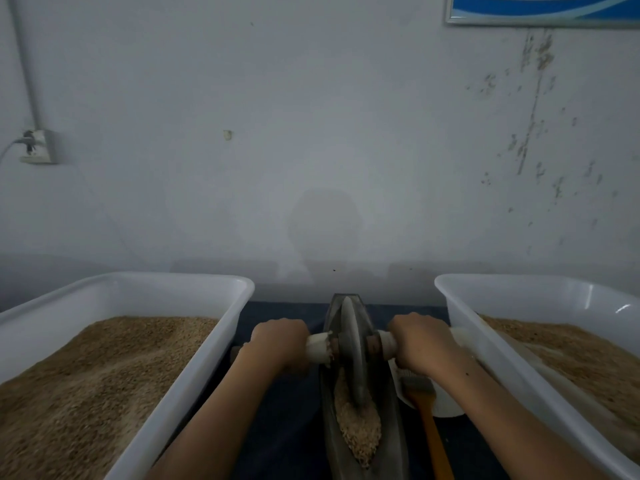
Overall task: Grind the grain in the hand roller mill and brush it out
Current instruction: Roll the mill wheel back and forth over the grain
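I've got tight lanes only: left tub (194,344) and right tub (485,348) wall in the mill trough (394,410) w/ narrow bench (287,410) strips between (brush (427,420) and white bowl (446,408) clog the right one). Wall (311,150) blocks behind.

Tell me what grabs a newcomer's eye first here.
Dead centre, both hands grip the axle of a mill wheel, left hand and right hand either side, the wheel standing in a narrow trough of grain. Big white tubs of grain flank it, left tub and right tub.
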Tool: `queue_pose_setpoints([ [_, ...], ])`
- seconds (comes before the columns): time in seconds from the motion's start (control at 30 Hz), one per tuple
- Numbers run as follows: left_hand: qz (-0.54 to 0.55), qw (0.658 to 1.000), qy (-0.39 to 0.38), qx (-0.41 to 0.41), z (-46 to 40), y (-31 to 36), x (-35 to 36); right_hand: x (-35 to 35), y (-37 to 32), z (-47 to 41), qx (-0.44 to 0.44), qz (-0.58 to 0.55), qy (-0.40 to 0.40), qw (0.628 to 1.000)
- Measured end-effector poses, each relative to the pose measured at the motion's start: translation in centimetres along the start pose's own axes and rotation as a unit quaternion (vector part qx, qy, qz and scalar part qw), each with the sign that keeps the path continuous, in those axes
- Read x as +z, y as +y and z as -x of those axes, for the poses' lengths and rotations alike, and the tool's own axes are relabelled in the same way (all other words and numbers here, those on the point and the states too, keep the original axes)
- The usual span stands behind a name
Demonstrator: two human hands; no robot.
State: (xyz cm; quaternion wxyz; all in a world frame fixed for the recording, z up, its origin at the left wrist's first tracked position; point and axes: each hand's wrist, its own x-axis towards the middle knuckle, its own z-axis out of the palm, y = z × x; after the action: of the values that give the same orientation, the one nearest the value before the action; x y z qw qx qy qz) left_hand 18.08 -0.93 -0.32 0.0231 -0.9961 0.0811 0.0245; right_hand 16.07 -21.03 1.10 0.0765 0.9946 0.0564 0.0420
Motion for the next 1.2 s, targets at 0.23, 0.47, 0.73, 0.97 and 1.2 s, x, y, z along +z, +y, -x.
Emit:
queue_pose_setpoints([
  [0.23,0.004,0.998,0.060,-0.001,-0.1,0.1,0.3,0.8,-0.3,-0.8,0.008,0.020,0.072,0.997],
  [0.47,0.001,1.000,-0.009,0.004,0.9,0.0,-0.2,0.4,-0.1,0.0,-0.003,0.021,-0.005,1.000],
  [0.73,0.019,0.999,-0.032,-0.008,1.3,-0.1,0.5,0.3,-0.2,0.3,-0.013,0.024,-0.010,1.000],
  [0.97,-0.013,0.998,0.056,-0.024,0.3,0.3,0.2,0.8,-0.1,-0.6,0.013,-0.002,0.034,0.999],
  [1.2,-0.033,0.998,0.056,-0.008,0.5,0.5,-0.1,0.6,0.1,-0.2,0.014,-0.008,0.016,1.000],
])
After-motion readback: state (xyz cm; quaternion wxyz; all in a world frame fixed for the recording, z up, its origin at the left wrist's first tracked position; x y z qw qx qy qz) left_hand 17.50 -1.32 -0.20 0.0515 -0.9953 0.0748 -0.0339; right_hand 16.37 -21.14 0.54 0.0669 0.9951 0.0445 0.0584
